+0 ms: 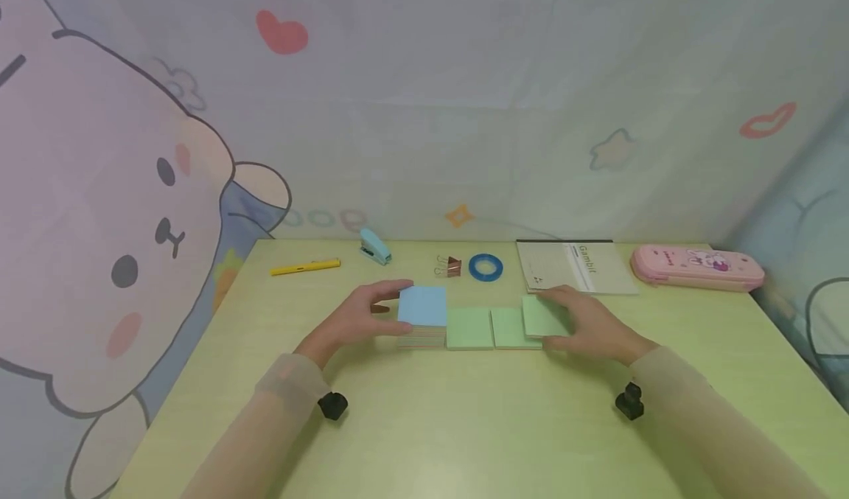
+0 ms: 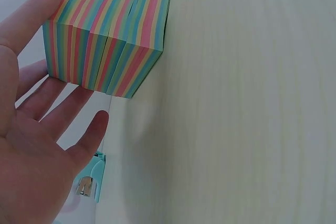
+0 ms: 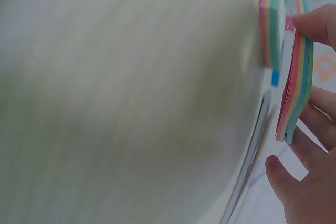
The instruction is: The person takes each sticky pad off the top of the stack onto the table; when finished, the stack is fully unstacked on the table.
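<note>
My left hand [image 1: 351, 318] grips a tall stack of sticky note pads [image 1: 422, 307] with a blue top, thumb on the near side and fingers on the far side. Striped, many-coloured edges of this stack [image 2: 107, 35] fill the top of the left wrist view. A thinner sticky note pad [image 1: 542, 318] with a green top is pinched by my right hand [image 1: 590, 325]; its layered edge [image 3: 299, 80] shows in the right wrist view, raised off the table. Between the hands, two green-topped pads [image 1: 469, 329] lie side by side on the table, the held pad partly overlapping the right one.
Along the back of the table [image 1: 424, 425] lie a yellow pen [image 1: 305, 267], a light blue stapler [image 1: 375, 247], binder clips [image 1: 449, 266], a blue tape roll [image 1: 472, 267], a notebook [image 1: 564, 263] and a pink pencil case [image 1: 696, 267]. A printed cloth hangs behind.
</note>
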`<action>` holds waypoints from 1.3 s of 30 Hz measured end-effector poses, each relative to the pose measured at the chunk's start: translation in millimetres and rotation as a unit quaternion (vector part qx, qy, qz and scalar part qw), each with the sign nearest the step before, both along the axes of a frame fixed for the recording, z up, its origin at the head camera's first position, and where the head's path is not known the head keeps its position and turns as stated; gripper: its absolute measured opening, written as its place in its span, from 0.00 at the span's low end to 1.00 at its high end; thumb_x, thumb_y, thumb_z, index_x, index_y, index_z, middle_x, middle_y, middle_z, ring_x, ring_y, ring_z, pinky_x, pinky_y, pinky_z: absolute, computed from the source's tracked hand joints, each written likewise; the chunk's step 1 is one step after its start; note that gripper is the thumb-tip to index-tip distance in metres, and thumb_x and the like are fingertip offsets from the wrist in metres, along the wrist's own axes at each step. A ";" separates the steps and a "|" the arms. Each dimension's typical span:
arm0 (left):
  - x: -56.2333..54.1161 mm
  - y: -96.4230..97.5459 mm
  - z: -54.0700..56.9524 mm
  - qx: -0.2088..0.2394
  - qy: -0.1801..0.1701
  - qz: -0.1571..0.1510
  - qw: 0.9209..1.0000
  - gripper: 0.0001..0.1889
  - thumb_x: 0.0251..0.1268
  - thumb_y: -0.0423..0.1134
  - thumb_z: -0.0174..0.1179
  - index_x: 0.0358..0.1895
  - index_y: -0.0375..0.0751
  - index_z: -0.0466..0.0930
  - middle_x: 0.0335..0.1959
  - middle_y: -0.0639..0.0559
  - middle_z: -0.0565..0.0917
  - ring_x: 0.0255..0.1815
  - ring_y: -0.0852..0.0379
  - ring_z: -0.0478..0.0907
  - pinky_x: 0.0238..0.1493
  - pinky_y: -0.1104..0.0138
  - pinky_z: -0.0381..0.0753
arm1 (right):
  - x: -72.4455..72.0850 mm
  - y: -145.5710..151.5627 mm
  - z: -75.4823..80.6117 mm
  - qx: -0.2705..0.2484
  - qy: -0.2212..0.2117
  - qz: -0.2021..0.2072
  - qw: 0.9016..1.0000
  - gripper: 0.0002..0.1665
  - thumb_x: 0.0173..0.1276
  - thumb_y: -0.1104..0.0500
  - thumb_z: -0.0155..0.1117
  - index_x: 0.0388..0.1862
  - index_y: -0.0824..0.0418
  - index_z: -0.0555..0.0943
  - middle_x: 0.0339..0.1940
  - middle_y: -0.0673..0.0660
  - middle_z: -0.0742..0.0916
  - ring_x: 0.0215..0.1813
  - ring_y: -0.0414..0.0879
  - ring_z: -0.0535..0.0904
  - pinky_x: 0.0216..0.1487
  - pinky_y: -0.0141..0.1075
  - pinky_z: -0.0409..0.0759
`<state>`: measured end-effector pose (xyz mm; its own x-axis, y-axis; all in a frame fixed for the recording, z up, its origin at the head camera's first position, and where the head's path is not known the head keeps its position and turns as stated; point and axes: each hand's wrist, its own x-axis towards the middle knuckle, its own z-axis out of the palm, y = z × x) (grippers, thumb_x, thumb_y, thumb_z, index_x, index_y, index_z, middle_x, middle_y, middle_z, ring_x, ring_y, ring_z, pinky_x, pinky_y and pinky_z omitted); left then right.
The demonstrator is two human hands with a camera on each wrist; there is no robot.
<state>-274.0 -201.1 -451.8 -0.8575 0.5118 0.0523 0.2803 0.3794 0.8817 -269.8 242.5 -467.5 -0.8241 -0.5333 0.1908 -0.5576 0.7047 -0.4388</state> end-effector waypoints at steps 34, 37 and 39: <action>-0.3 -1.7 -1.9 0.007 -0.008 -0.002 1.000 0.40 0.62 0.39 0.77 0.78 0.47 0.70 0.77 0.49 0.72 0.77 0.42 0.70 0.75 0.43 0.70 | 10.8 28.1 -6.6 -0.001 -0.050 -0.005 0.999 0.44 0.61 0.50 0.81 0.72 0.66 0.75 0.70 0.65 0.81 0.72 0.65 0.74 0.73 0.61 0.70; 0.2 -1.6 -1.0 0.009 -0.004 -0.006 1.000 0.40 0.63 0.38 0.76 0.79 0.47 0.70 0.78 0.48 0.72 0.77 0.41 0.70 0.75 0.42 0.70 | 10.3 28.2 -7.0 0.001 -0.051 -0.008 0.999 0.45 0.62 0.50 0.81 0.73 0.66 0.75 0.71 0.66 0.80 0.73 0.66 0.73 0.75 0.62 0.68; 0.5 -1.5 -0.5 0.012 -0.002 -0.009 1.000 0.40 0.63 0.38 0.76 0.79 0.46 0.70 0.78 0.46 0.71 0.77 0.40 0.70 0.75 0.41 0.70 | 10.3 28.2 -6.8 0.000 -0.049 -0.006 0.999 0.44 0.63 0.50 0.81 0.73 0.67 0.74 0.71 0.66 0.80 0.73 0.67 0.73 0.75 0.63 0.68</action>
<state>-273.5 -202.6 -452.3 -0.8488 0.5251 0.0618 0.2837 0.3537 0.8913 -259.5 270.6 -474.3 -0.8454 -0.5229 0.1093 -0.5034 0.7115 -0.4903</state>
